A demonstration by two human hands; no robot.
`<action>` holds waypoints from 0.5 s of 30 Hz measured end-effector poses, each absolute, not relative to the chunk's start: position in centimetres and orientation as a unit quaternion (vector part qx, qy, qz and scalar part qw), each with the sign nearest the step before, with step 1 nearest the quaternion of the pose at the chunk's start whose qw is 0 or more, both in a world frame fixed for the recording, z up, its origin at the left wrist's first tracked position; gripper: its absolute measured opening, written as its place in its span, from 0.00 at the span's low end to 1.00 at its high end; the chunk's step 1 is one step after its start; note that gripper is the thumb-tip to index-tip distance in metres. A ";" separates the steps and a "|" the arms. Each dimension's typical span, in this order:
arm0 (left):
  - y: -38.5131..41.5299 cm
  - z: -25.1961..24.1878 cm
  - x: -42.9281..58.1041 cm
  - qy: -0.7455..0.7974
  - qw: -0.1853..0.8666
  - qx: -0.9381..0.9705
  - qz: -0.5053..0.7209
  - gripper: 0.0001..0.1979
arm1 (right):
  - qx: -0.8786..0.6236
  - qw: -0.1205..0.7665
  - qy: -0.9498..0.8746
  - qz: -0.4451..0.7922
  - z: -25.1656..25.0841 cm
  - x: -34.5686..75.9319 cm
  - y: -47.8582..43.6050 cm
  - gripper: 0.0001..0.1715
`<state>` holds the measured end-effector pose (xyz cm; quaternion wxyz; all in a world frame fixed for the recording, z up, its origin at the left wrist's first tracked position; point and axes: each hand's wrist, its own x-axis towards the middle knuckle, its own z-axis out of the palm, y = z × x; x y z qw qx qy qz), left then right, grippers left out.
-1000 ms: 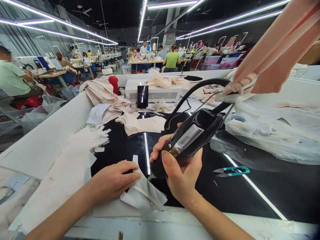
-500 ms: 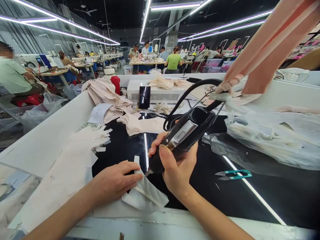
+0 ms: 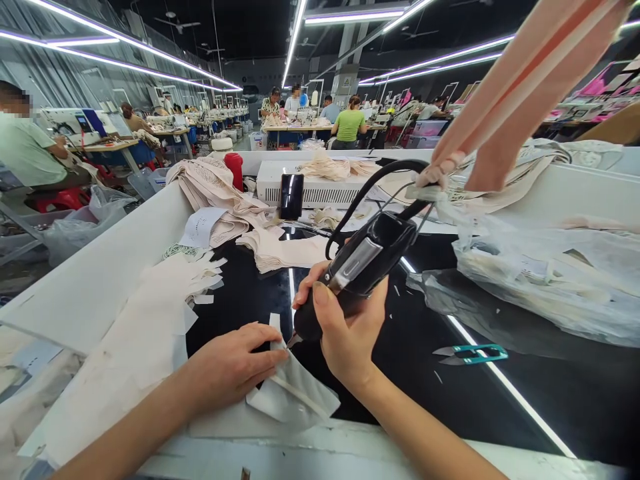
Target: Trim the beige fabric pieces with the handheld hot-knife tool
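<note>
My right hand [image 3: 347,330] is wrapped round a black corded handheld electric cutter [image 3: 363,257], tilted with its narrow metal tip down. The tip meets the edge of a small pale fabric piece [image 3: 300,393] near my left fingertips. My left hand [image 3: 235,363] lies over that piece, fingers stretched out, pressing it to the black tabletop [image 3: 400,373]. What is under the left palm is hidden. From the cutter's back end a black cable loops away, and a pink fabric strip [image 3: 520,100] tied there runs up to the right.
Teal thread snips [image 3: 473,354] lie on the right, below a clear plastic bag [image 3: 540,280]. Stacked pale fabric pieces [image 3: 125,327] spread along the left. Behind stand a phone [image 3: 291,197], a white vented box [image 3: 267,190] and a red bottle [image 3: 234,170]. Low white walls [image 3: 95,267] edge the table.
The cutter and my right hand have shifted slightly left. My left hand keeps its place on the fabric piece. The view has moved a little.
</note>
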<state>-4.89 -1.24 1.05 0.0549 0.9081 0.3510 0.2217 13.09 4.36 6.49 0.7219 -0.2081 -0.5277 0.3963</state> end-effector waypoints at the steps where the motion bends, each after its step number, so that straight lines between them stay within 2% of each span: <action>1: -1.3 1.0 -4.9 0.356 0.054 0.907 0.220 0.14 | -0.212 0.721 -0.528 0.395 6.5 13.1 4.4 0.20; 15: -1.5 1.3 -4.9 0.389 0.065 0.897 0.198 0.15 | -0.239 0.700 -0.538 0.405 6.3 12.9 5.5 0.20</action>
